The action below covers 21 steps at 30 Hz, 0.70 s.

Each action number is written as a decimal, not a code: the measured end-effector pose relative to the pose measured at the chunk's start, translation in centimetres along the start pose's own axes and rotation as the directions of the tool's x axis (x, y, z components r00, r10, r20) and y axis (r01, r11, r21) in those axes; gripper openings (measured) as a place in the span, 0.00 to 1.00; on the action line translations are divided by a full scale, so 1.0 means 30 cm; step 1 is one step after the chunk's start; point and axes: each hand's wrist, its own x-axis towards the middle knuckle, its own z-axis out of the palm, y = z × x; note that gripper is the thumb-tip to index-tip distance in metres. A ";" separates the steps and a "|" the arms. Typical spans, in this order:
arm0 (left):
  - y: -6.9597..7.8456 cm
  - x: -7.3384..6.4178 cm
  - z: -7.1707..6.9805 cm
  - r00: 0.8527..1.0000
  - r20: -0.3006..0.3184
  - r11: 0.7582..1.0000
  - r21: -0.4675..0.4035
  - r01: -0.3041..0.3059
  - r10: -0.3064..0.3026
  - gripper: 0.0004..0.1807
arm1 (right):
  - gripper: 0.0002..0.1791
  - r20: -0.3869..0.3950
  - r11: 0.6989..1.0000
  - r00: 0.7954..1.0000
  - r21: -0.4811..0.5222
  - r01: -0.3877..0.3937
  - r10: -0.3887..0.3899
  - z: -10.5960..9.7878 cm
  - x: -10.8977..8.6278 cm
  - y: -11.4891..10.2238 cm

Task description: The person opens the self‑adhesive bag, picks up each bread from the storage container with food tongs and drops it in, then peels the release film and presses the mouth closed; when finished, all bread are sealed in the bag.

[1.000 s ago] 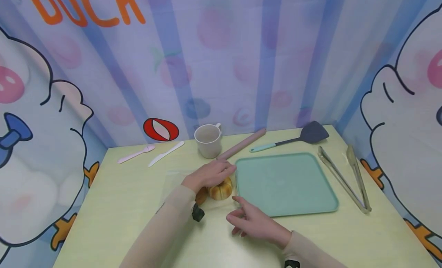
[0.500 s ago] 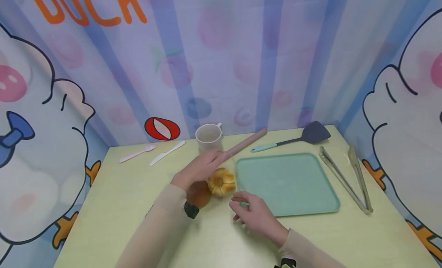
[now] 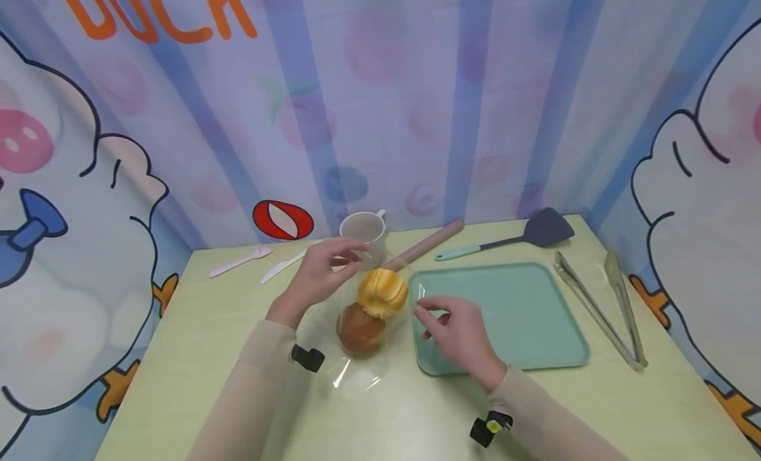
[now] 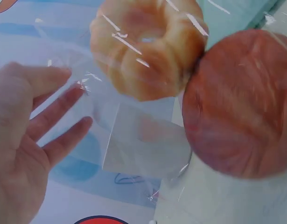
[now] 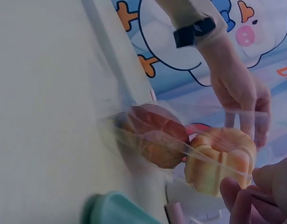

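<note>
A clear plastic bag (image 3: 355,375) holds a golden fluted ring bread (image 3: 382,294) and a round brown bun (image 3: 359,331). My left hand (image 3: 312,273) pinches the bag's film at its upper left, fingertips together near the mug. On the other side, my right hand (image 3: 460,332) pinches the bag's right edge between thumb and fingers, over the tray's left side. Seen from the right wrist, the bag hangs raised with the bun (image 5: 157,135) and ring bread (image 5: 220,161) side by side inside. The left wrist view has the ring bread (image 4: 150,44) close up behind shiny film.
A green tray (image 3: 505,316) lies to the right, with metal tongs (image 3: 600,316) beyond it. Along the back are a pink spoon (image 3: 240,261), a white knife (image 3: 284,267), a white mug (image 3: 364,231), a pink rod (image 3: 428,245) and a dark spatula (image 3: 543,228).
My left hand has shifted left and back off the breads, which now show fully. My right hand has moved up to the bag's edge. The bag and breads have been lifted and tilted.
</note>
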 end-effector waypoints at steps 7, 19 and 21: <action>-0.002 -0.022 -0.022 0.994 -0.081 0.998 0.010 -0.066 0.067 0.19 | 0.09 -0.050 0.997 0.995 -0.009 0.082 -0.082 -0.036 0.048 -0.011; 0.022 -0.075 -0.095 0.997 0.031 0.996 0.048 -0.076 0.075 0.14 | 0.11 0.052 0.963 0.967 -0.090 0.252 -0.248 -0.085 0.115 -0.031; 0.024 -0.084 -0.103 0.998 0.018 0.996 0.053 -0.068 0.067 0.12 | 0.11 0.056 0.950 0.957 -0.110 0.291 -0.286 -0.090 0.123 -0.035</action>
